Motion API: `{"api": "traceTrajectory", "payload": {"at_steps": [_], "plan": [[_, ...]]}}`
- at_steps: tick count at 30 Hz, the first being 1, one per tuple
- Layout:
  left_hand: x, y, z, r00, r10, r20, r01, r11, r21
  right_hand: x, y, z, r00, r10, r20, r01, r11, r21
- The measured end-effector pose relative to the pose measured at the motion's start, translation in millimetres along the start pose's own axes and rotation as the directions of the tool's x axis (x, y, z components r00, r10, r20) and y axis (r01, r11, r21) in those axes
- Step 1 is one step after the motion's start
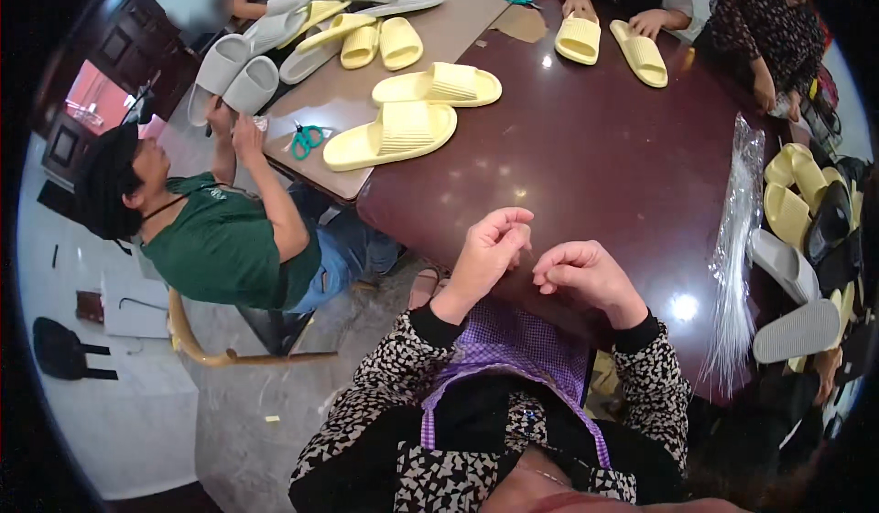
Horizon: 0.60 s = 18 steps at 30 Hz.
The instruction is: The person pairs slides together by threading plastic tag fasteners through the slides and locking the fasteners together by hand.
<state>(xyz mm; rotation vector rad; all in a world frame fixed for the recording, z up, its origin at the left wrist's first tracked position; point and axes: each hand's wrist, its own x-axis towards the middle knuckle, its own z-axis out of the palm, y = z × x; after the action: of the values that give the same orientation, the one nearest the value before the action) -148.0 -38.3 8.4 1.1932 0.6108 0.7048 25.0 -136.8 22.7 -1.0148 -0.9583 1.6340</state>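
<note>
Left of centre, toward the top, a pair of yellow slippers [405, 133] rests sole-down on the tabletop [586, 156]; they look light, soft and springy, best taken by the ribbed strap or sole edge. Mid-frame, the left hand [490, 252] has curled fingers, thumb near forefinger. Just beside it, the right hand [588, 272] is similarly bent; whether either pinches something thin, I cannot tell. At right lie thin white strands [730, 289], probably flexible and slippery.

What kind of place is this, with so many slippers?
It's probably a small slipper workshop. Yellow slippers and gray slippers are all around, scissors lie out, and several people are at the big table.
</note>
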Motion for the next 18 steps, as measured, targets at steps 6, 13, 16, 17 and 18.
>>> {"api": "traceTrajectory", "payload": {"at_steps": [6,13,16,17,18], "plan": [[47,6,-74,0.836,0.536,-0.116,-0.279,0.598,0.751,-4,6,-35,0.968,-0.235,-0.091,0.248,0.953,0.175],[103,6,-222,0.599,0.796,-0.084,-0.008,0.112,0.994,-7,10,-65,0.884,-0.290,-0.366,0.400,0.874,0.274],[109,3,-213,0.664,0.721,-0.197,0.020,0.246,0.969,-9,12,-71,0.844,-0.392,-0.367,0.515,0.782,0.350],[113,5,-210,0.667,0.720,-0.194,0.015,0.247,0.969,-9,13,-73,0.841,-0.392,-0.372,0.518,0.782,0.346],[120,10,-208,0.694,0.671,-0.261,0.029,0.336,0.941,-8,14,-75,0.841,-0.391,-0.375,0.522,0.768,0.371]]}}
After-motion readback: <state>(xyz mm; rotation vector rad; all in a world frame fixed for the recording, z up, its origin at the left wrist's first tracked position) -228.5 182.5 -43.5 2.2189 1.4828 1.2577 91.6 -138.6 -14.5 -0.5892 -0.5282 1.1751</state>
